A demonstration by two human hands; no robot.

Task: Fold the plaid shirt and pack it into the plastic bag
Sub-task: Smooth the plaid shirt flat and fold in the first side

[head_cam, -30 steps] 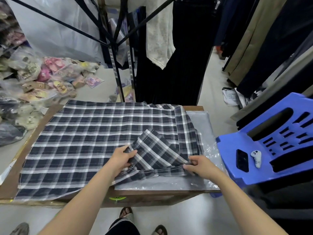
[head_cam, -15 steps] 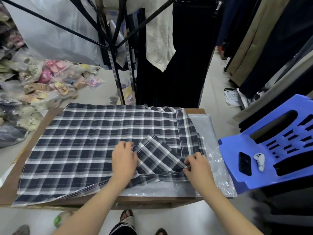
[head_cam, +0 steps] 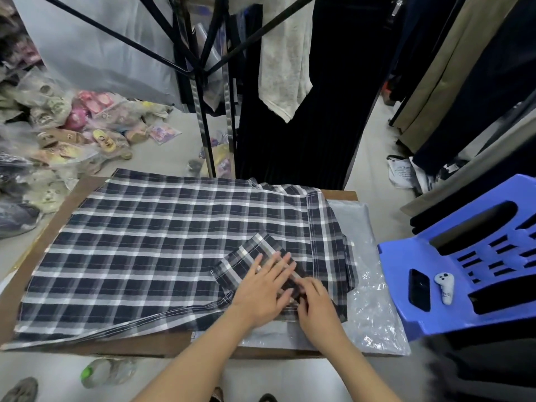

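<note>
Flat palms on shirt (lengthwise left-right)

- I see a pale grey smooth floor running between the racks.
- A black metal clothes rack stands ahead of me, with a long black garment hanging beside it.
- A blue slotted plastic chair sits at my right.
- A flat brown cardboard-topped table fills the foreground.

One wide-angle view is taken from the head, aimed forward and down. The bench is seen closely, with clothing racks at twelve o'clock.
</note>
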